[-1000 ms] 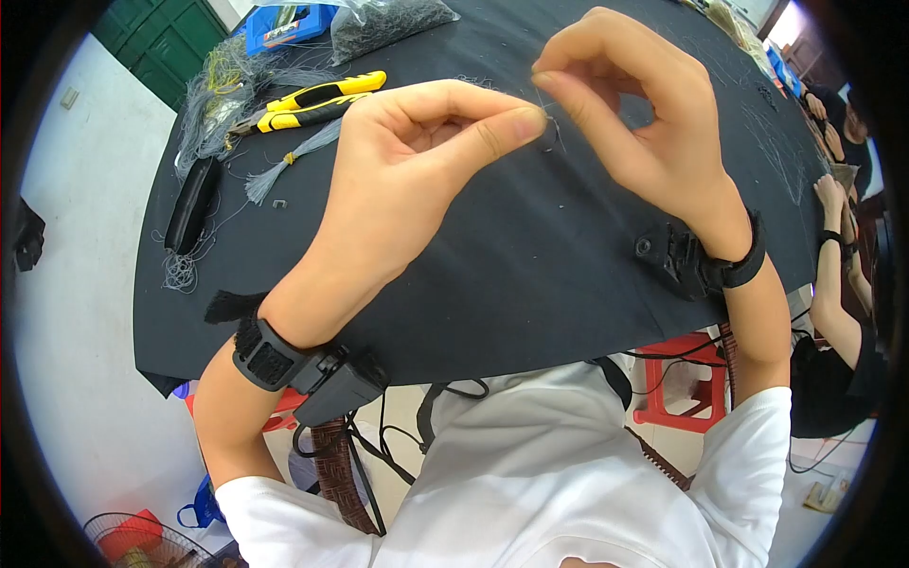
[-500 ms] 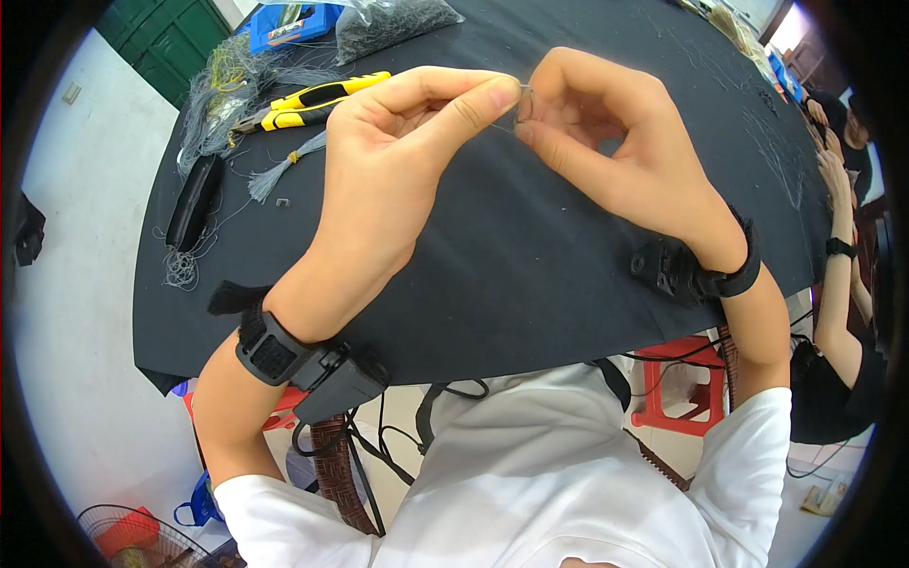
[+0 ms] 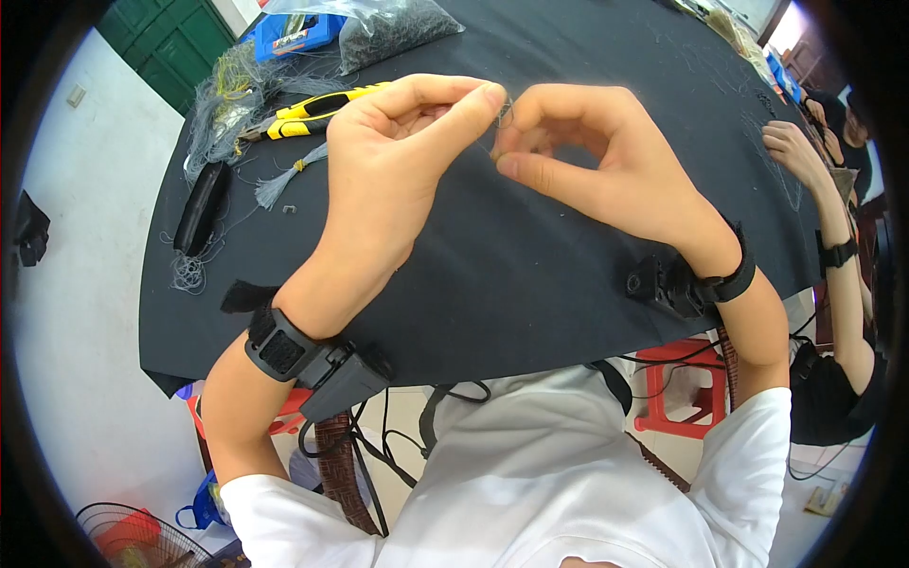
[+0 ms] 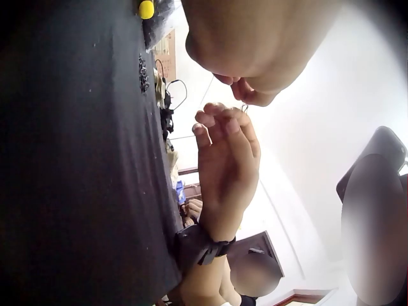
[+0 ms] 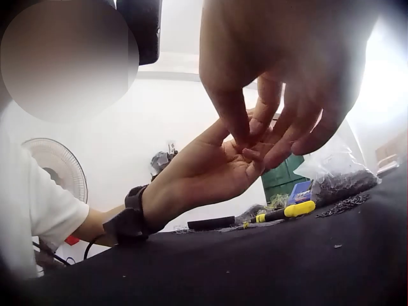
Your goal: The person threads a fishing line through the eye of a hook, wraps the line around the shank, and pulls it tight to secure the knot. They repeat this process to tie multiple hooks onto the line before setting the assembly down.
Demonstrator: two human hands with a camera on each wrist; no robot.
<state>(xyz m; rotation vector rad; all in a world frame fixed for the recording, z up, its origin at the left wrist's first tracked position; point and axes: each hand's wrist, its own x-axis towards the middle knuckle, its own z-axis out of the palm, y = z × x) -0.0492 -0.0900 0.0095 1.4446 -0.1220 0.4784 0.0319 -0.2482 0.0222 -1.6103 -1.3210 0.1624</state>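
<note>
In the head view my left hand (image 3: 393, 142) pinches a small wire hook (image 4: 245, 108) between thumb and forefinger. A thin line trails off from it. My right hand (image 3: 606, 166) faces it from the right, its fingers curled and its thumb and forefinger at the thin fishing line (image 3: 486, 149). The fingertips of both hands are close together above the black-covered table (image 3: 530, 284). In the left wrist view the hook's bend sticks out below the left fingertips, right by the right hand's fingers. Part of the hook and line is hidden by the fingers.
Yellow-and-black pliers (image 3: 308, 114), a tied bundle of grey line (image 3: 284, 180) and a black case (image 3: 202, 210) lie at the left. Behind them are tangled line (image 3: 222, 114), a blue box (image 3: 298, 36) and a bag of dark bits (image 3: 398, 33). Another person's arm (image 3: 833, 208) is at the right.
Both hands have shifted left. My right hand has also come lower and nearer the left fingertips, its thumb and forefinger working at the line. My left hand keeps its pinch on the hook.
</note>
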